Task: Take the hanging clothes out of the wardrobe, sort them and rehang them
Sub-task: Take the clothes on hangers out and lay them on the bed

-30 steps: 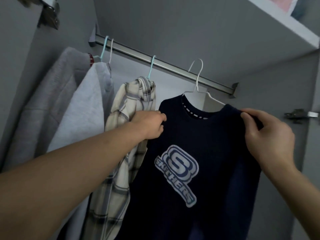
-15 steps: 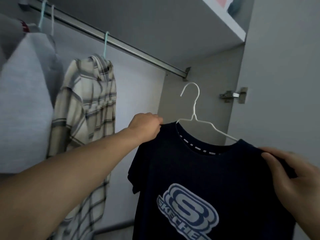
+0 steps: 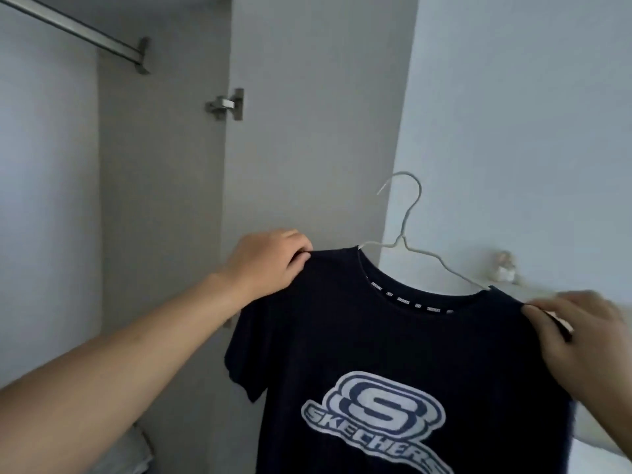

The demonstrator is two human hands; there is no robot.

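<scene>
Holding a dark blue T-shirt [image 3: 393, 354] by both shoulders, the person now has it well away from the wardrobe rail [image 3: 73, 29]. Half a second ago the checked shirt and the grey top were in view on the left, and now they are out of the picture. The view has swung to the right. The shirt sits more to the right too, in front of the door and the wall instead of the inside of the wardrobe.

The left hand [image 3: 270, 263] pinches the cloth at one shoulder, with its fingers curled over the top. The right hand [image 3: 578, 340] grips the other shoulder, and it looks blurry. The shirt is still on its white wire hanger [image 3: 407, 230], and the hook pokes up free, touching nothing.

Only the end of the metal rail shows at the top left, where it meets the grey wardrobe side wall [image 3: 160, 200]. A silver hinge [image 3: 227, 105] joins that wall to the open wardrobe door [image 3: 318, 114]. A pale blue room wall [image 3: 530, 131] is to the right of the door. A small white thing [image 3: 504, 268] sits on that wall, too blurry to name.

The shirt has short sleeves and a big white and blue "SKECHERS" logo [image 3: 374, 415] on the chest. Tiny white words run round the inside of the neck [image 3: 407, 301].
</scene>
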